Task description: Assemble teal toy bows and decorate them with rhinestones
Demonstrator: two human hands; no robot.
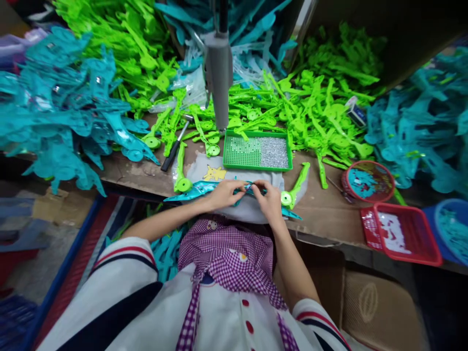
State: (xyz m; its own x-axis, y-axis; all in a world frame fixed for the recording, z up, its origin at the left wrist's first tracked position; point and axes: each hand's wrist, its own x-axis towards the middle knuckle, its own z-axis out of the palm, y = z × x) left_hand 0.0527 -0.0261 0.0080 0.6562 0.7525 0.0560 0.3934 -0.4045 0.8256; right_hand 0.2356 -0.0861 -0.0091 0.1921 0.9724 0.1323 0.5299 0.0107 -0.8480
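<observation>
The left hand [224, 193] and right hand [268, 197] each close a fingertip grip on one teal plastic part [193, 191], which lies across the desk [321, 209] edge. A green tray [257, 151] sits just behind the hands.

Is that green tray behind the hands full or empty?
Partly full. The green tray holds a heap of small silvery pieces in its right half, while the left half shows mostly bare green mesh with a few scattered pieces.
</observation>
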